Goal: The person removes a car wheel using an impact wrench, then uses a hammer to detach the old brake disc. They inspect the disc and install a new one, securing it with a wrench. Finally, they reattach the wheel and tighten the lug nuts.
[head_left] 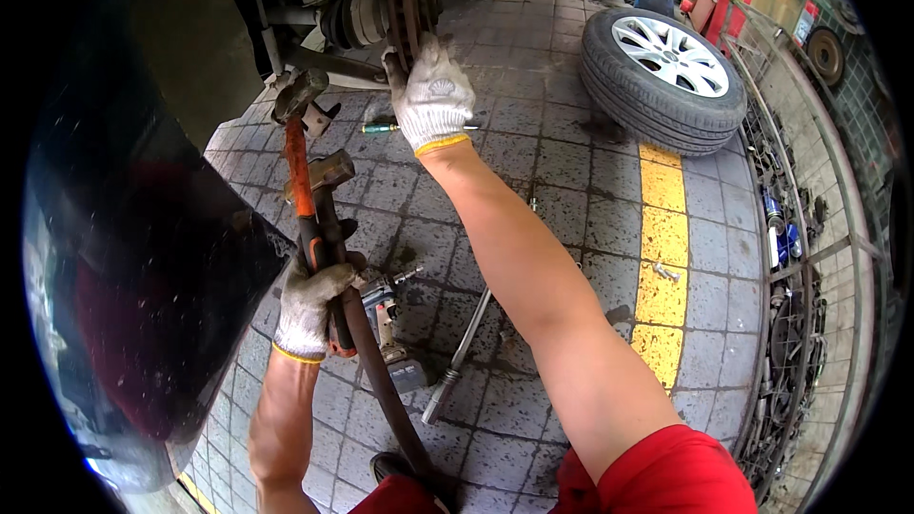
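Likely steadying step — right hand [435, 95] pinches brake disc [404, 14]; left hand [312, 303] clasps two hammers [299, 171] — next probably needs firm hold.

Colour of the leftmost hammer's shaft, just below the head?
Orange-red, with dark scuffs: leftmost hammer's upper shaft, seen best in the head view.

on the floor [614, 176], a cordless impact wrench [385, 316] is placed left of a long-handled wrench [464, 350]; a car wheel [666, 86] is set right of the brake disc [404, 9].
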A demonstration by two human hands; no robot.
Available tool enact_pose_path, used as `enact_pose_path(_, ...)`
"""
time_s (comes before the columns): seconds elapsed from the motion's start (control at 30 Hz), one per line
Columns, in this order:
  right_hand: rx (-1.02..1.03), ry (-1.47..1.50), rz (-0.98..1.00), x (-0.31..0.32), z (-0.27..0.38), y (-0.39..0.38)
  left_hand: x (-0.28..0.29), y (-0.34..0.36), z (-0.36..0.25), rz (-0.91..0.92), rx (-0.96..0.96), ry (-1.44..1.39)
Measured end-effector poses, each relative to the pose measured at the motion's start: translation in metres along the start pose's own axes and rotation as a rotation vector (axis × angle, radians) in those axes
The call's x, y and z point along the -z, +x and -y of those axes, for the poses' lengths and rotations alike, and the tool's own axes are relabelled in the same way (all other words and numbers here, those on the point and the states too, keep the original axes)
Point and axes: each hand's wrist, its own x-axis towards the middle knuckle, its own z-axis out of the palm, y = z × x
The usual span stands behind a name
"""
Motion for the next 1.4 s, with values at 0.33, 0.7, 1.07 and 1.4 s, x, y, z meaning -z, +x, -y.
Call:
enact_pose_path(0.33,-0.133,0.159,0.232,0.076,0.054,0.145,-0.01,-0.011,-0.003,-0.003,-0.052,-0.001)
enact_pose_path(0.7,0.164,0.022,0.421,0.034,0.03,0.17,-0.004,0.0,0.002,-0.002,-0.063,0.083)
enact_pose_path(1.07,0.046,-0.086,0.496,0.057,0.018,0.023,-0.016,0.004,0.001,-0.04,-0.107,-0.01)
enact_pose_path(1.4,-0.776,0.925,1.47,0.162,0.013,-0.118,-0.034,0.019,-0.013,0.01,-0.068,-0.044)
